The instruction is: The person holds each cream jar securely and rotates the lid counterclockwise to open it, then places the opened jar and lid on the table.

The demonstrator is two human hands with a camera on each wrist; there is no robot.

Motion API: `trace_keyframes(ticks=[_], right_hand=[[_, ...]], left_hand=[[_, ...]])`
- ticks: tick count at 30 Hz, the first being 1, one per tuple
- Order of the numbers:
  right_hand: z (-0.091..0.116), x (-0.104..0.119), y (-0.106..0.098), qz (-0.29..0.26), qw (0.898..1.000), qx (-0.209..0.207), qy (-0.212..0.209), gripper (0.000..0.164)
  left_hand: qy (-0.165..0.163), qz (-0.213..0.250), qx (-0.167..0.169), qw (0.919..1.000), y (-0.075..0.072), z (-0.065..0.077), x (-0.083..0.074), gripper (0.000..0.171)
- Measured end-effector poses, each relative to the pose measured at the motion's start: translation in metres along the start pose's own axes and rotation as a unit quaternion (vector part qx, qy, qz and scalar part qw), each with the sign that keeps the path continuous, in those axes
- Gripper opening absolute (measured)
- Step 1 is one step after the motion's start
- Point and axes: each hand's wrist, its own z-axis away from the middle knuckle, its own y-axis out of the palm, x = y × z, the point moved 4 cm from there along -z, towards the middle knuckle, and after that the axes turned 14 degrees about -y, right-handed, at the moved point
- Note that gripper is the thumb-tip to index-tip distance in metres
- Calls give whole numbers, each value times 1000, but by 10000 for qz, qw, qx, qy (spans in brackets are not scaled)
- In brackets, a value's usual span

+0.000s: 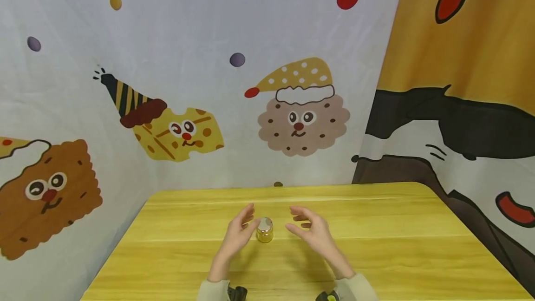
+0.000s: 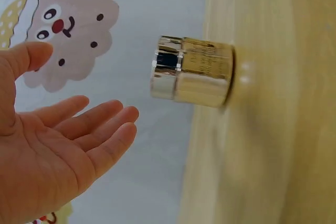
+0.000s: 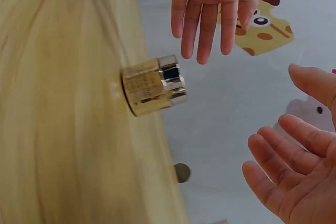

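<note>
A small gold jar [image 1: 264, 230] with a shiny metallic lid stands upright on the wooden table [image 1: 388, 245]. Printed lettering shows on the side of the jar [image 2: 205, 72] in the left wrist view, too blurred to read. My left hand [image 1: 239, 232] is raised just left of it, fingers apart and relaxed, not touching it. On the other side, a little farther off, my right hand [image 1: 312, 232] faces inward with loosely bent fingers and holds nothing. Both palms show in the right wrist view, where the jar [image 3: 152, 86] sits between table and hands.
Behind the table hangs a pale cloth [image 1: 188, 27] printed with cartoon food faces. An orange, black and white cloth [image 1: 472, 59] covers the right side. Each sleeve has a dark device [image 1: 237, 293] at the wrist.
</note>
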Motion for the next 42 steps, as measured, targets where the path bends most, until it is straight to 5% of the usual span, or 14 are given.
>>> trace_keyframes(ticks=[11,30,42], right_hand=[[-2,-23,22,-971,9951,150,-96,40],[-10,-50,54,-1606,9841,218,727,45],[-16,-23,56,-1709,9823,355,677,42]], left_hand=[[-994,811,-62,9917,2,-11,30,46],[-1253,927,574,9861,17,-22,46,59],[-1270,285,452,9905,25,-25,48,60]])
